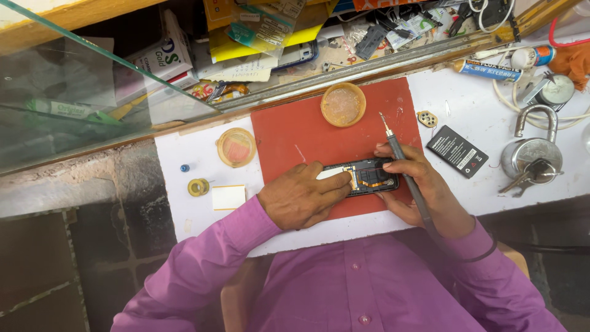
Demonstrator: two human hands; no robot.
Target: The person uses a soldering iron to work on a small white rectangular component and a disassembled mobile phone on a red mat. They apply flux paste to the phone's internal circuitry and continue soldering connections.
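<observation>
Left hand [302, 198], fingers curled, pressing down on the left end of an opened black phone [362, 177] whose back cover is off, exposing orange flex strips and dark internal parts. Right hand [424, 190] closed around a slim grey soldering iron [402, 163], held like a pen with its metal tip pointing far, up and away from the phone; its fingertips also rest against the right end of the phone. The phone lies flat near the near edge of a red mat [289, 132], between the two hands.

On the far edge of the mat, a round open tin of pale flux paste [343, 104]. Just left of the mat, on the white worktop [473, 117], a second round tin with a reddish inside [236, 147]; further left, a small yellow tape roll [198, 187], a tiny blue cap [184, 168] and a white paper square [228, 197]. Right of the mat, a small camera-frame part [427, 118], a black phone battery [458, 151], and, well apart at far right, a steel padlock with keys [532, 157]. A glue tube [488, 70] lies at the far side, near a cluttered parts tray [393, 37] and a glass pane [74, 104].
</observation>
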